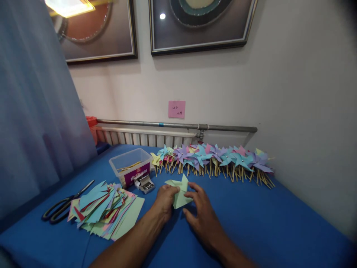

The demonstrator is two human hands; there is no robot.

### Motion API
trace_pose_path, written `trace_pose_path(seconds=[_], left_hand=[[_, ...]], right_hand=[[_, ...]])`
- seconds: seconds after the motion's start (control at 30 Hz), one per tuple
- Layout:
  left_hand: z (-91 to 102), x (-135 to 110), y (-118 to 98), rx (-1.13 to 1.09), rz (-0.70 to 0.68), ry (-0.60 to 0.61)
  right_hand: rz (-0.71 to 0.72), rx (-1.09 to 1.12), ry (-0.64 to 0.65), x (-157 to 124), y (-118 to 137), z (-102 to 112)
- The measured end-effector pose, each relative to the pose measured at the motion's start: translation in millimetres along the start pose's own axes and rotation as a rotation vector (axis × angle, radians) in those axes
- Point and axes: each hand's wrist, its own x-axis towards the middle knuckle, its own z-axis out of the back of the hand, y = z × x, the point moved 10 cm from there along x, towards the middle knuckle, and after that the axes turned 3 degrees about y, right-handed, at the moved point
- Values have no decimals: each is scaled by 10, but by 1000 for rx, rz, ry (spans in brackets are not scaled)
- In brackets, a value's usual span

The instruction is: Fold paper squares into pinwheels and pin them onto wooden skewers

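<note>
A pale green paper pinwheel [182, 199] with partly folded blades is held above the blue tabletop. My left hand [166, 197] pinches it, with the thumb pressed near its middle. At its right side is my right hand [201, 208], fingers apart and curved. One of those fingertips appears to touch the paper, while the thumb stands away from it. Left of my hands lies a pile of cut coloured paper [103, 208]. Beyond my left hand is a small opened box of metal pins [146, 185].
A clear plastic tub [115, 163] containing thin sticks stands behind the pin box. Scissors [65, 205] lie at the left. Many finished pinwheels on sticks [214, 158] line the back by the wall. A blue curtain [39, 104] hangs at the left; a pipe [173, 125] runs behind the table.
</note>
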Motion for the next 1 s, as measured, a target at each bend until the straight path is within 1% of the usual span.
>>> trace_pose_path(seconds=[0.1, 0.2, 0.27, 0.37, 0.5, 0.6, 0.67, 0.8, 1.0], left_hand=[[-50, -26, -16, -32, -15, 27], [-90, -43, 3, -38, -6, 43], [-89, -47, 15, -10, -4, 31], [-101, -45, 17, 105, -19, 34], [-108, -31, 9, 280, -50, 37], [-111, -25, -10, 314, -72, 37], [-112, -28, -26, 300, -78, 36], [-102, -44, -43, 281, -66, 17], [-106, -36, -6, 267, -58, 23]], right_hand=[[46, -109, -4, 2, 89, -64], [13, -112, -61, 25, 73, -13], [-60, -37, -99, 36, -16, 39], [-221, 146, -139, 38, -250, 64], [-422, 334, -164, 13, -574, -3], [-517, 436, -147, -12, -714, -75], [-533, 485, -131, -12, -735, -107], [-512, 507, -99, 19, -706, -143], [-539, 535, -102, 27, -727, -156]])
